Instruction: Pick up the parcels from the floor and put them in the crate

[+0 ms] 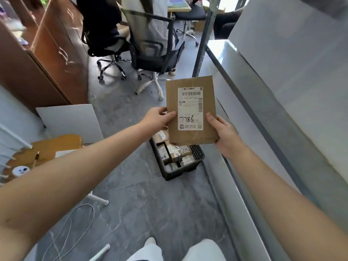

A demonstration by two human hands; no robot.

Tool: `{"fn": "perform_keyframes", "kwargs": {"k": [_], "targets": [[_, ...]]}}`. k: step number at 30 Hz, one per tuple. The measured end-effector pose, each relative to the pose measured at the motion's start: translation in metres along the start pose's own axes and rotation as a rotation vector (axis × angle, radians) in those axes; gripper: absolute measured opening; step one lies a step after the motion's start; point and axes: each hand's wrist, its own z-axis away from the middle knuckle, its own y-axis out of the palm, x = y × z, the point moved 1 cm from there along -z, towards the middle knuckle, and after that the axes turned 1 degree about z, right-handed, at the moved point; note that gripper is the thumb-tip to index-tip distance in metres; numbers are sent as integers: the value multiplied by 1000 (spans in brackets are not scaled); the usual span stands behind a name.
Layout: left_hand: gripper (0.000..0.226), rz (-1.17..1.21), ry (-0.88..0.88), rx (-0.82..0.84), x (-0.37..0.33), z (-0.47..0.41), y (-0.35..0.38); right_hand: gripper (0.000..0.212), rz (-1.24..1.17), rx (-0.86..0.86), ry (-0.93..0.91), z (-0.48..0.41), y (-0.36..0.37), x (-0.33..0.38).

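Progress: flat parcel (192, 110) gripped by left hand (158, 118) and right hand (225, 133), frame centre | crate (197, 157) below already holds several | floor: none visible.

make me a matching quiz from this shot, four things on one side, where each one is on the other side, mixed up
Things:
1 parcel
2 crate
3 chair
4 cable

Places:
A a person sits in it, far end of the room
B looped on the floor, lower left
C held up by the left hand and right hand
D on the floor, holding small boxes

Pairs: 1-C, 2-D, 3-A, 4-B
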Motion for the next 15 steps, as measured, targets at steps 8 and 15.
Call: {"fn": "perform_keyframes", "kwargs": {"k": [8,15], "targets": [[44,-145,-165,-43,35,-93,71,30,159,-316,-36,-105,-66,-23],[47,-107,-355,-161,51,-194,118,40,273,-294,113,-226,-136,-43]]}}
